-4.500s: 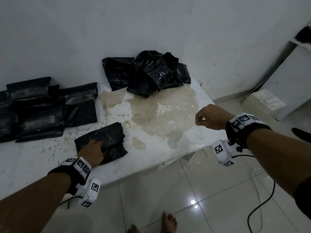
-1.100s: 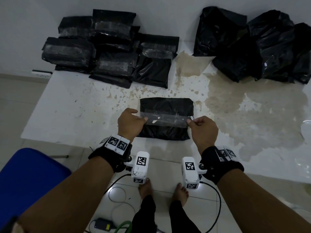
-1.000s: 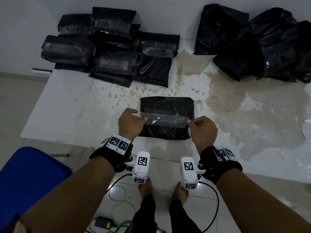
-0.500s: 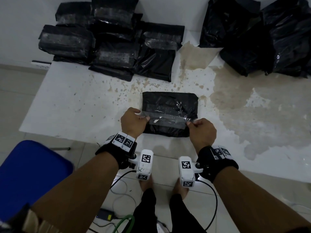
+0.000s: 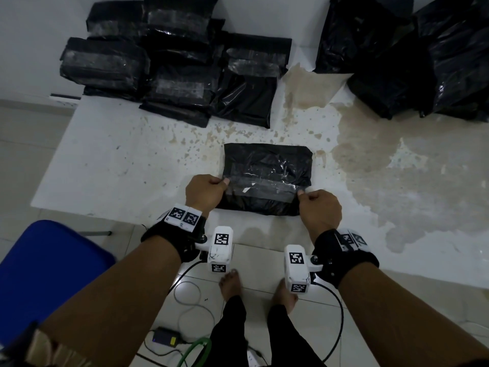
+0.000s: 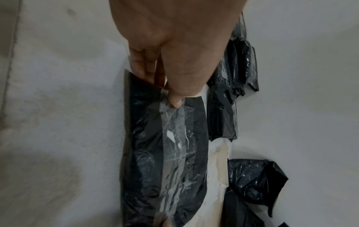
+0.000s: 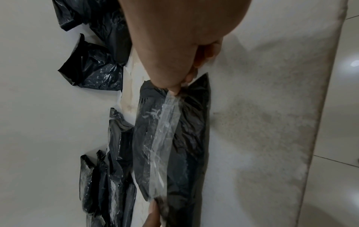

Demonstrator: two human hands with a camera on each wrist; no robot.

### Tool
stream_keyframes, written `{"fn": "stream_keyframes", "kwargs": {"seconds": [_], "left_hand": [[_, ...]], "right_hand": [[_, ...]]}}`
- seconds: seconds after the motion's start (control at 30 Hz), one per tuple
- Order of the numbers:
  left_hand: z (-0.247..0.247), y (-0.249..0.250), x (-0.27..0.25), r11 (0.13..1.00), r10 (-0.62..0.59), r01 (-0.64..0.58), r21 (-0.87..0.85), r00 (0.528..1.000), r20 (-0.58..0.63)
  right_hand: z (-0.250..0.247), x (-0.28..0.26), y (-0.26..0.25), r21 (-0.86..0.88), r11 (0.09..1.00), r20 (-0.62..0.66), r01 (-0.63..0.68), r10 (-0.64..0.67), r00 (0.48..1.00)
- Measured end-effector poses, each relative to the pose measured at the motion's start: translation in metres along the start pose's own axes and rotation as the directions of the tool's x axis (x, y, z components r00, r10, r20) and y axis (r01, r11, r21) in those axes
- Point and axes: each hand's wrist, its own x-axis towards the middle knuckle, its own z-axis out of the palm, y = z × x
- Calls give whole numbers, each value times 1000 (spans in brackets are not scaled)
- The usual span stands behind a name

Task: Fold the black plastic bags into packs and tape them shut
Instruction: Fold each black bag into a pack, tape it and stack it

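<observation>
Near the front edge of the table (image 5: 111, 160), the folded pack (image 5: 267, 178) lies flat. Left hand (image 5: 205, 193) and right hand (image 5: 318, 210) each pinch one end of a clear tape strip (image 5: 262, 188) stretched across it, fingers curled tight. Risks, as I judge them: uneven tension wrinkles the tape or it sticks to itself; slack plastic bunches under it; strip lands askew and misses the fold seam, so the pack springs open. Taped packs (image 5: 169, 67) sit at the back left, loose bags (image 5: 412, 56) at the back right.
</observation>
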Motion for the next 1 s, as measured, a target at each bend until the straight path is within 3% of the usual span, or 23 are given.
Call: {"fn": "stream_keyframes", "kwargs": {"seconds": [0.47,0.6,0.73,0.9,1.0], "left_hand": [[-2,-4,-2,999,23,-21,48,999,-36],[-4,4,-3,998,-16,17,69,1000,-22],[1,16,-6,994,-100,104,-41,991,83],[6,17,-2,985,-56,88,-145,976,211],[9,22,-6,945,-9,92,-315,966,257]], "right_hand": [[-5,1,6,-153,988,44,-1,8,999],[-12,-1,7,-95,995,-63,-27,21,998],[-18,-3,11,-17,998,-147,-68,65,987],[-22,-8,17,38,997,-139,-66,71,988],[-23,-13,15,75,997,-174,-24,37,984]]}}
